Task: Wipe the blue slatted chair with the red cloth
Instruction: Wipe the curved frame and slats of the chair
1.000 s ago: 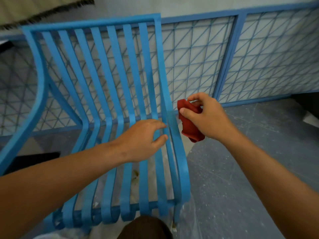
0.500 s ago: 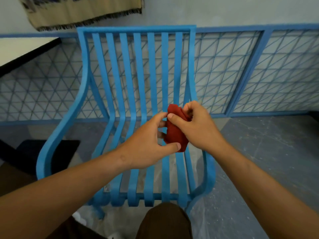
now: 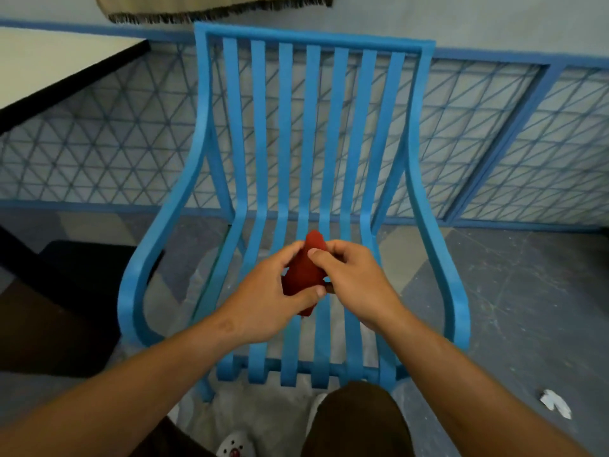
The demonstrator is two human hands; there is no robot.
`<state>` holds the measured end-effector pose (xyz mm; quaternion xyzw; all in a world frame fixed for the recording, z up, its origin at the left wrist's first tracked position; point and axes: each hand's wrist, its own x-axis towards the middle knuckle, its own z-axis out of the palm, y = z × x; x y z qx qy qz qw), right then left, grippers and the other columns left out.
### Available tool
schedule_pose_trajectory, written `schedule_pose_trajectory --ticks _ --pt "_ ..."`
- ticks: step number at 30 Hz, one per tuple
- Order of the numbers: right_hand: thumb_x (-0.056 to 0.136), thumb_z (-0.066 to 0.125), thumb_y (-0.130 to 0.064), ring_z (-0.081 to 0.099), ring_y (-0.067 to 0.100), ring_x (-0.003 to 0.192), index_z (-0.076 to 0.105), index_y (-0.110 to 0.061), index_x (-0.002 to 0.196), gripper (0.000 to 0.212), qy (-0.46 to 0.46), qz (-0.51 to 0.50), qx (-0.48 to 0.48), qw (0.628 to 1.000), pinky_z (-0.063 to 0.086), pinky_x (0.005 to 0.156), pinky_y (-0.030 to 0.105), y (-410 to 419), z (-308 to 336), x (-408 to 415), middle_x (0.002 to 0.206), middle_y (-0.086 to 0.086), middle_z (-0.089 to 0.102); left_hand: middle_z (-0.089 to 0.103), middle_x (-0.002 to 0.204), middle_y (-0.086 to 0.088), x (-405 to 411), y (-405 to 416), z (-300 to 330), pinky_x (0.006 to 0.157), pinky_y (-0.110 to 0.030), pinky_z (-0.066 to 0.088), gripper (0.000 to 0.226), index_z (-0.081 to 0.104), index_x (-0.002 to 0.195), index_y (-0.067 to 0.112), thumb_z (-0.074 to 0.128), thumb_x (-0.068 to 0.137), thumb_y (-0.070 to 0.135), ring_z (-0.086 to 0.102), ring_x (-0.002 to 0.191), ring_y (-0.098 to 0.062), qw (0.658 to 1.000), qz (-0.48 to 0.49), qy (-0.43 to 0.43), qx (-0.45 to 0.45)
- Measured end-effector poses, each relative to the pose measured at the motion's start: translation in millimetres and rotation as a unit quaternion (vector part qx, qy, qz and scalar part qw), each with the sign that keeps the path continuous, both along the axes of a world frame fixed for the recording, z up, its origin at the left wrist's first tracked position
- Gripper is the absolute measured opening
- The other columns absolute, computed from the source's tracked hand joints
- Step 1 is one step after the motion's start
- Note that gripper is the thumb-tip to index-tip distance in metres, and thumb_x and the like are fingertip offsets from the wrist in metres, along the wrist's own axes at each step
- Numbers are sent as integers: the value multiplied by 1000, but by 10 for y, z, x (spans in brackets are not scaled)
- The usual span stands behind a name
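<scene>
The blue slatted chair [image 3: 311, 133] stands straight ahead, its back toward the mesh fence and its seat slats running toward me. A bunched red cloth [image 3: 304, 275] hangs in the air above the middle of the seat. My left hand [image 3: 273, 295] grips its left side, thumb across the lower part. My right hand [image 3: 354, 278] pinches its upper right edge with thumb and fingers. The cloth does not touch the chair.
A blue diamond-mesh fence [image 3: 514, 153] runs behind the chair. A white table with a dark edge [image 3: 62, 70] sits at the left. A fringed rug [image 3: 211, 8] hangs on the wall. A white scrap [image 3: 557, 404] lies on the grey floor, right.
My right hand carried the cloth from beside the chair's right edge to above the seat, and my left hand took hold of it. The view swung to face the chair squarely.
</scene>
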<state>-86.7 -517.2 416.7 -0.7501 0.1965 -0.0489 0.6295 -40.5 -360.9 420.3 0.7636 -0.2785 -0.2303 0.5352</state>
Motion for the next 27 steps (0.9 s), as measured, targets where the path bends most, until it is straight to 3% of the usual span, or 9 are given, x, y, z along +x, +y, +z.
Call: schedule_pose_trajectory --ticks 3,7,10,12,16,22,25,27 --pt "104 58 -21 75 31 97 76 -13 99 21 -5 25 31 999 64 84 46 249 107 154 100 14 77 60 129 19 191 272 31 85 -24 59 55 49 136 43 74 91 25 70 103 0 999 32 -15 -12" --pt "107 54 -15 77 25 88 75 -8 105 22 -26 54 74 995 64 73 33 582 232 318 102 17 77 65 123 8 391 619 156 68 -15 56 44 52 134 27 68 95 15 73 89 0 997 60 9 -39" --pt "106 55 -13 72 26 89 69 -13 115 17 -45 60 84 994 63 83 47 856 288 456 105 25 73 72 113 1 506 879 243 65 -18 58 36 52 129 21 65 97 13 75 83 -6 996 80 1 -45" --pt "105 57 -12 69 28 88 65 -15 121 18 -57 55 68 995 59 92 55 1030 324 558 96 27 71 74 107 -2 556 1070 297 64 -22 59 33 52 126 20 66 97 15 76 82 -9 994 101 -16 -39" --pt "102 63 -13 62 27 83 65 -20 113 12 -77 72 35 994 54 95 58 1351 438 670 76 7 65 76 97 -2 632 1424 411 55 -21 56 27 55 119 19 68 95 16 76 73 -12 991 126 -32 -39" --pt "102 64 -17 75 28 100 65 -21 115 15 -85 97 16 991 58 90 37 1627 617 713 92 12 74 74 98 -1 697 1833 507 57 -18 56 23 58 112 18 70 93 15 73 78 -8 984 166 -51 -48" --pt "102 64 -16 72 29 105 64 -24 110 12 -89 95 19 991 58 92 42 1700 661 736 111 19 75 73 97 1 778 1990 488 63 -27 61 22 58 104 27 72 92 16 72 80 -13 979 186 -78 -37" --pt "102 64 -16 72 29 106 64 -21 114 13 -88 87 22 992 59 90 35 1715 657 770 113 20 74 72 100 -1 874 2069 462 66 -33 62 22 58 104 30 73 91 18 71 81 -13 974 206 -82 -40"
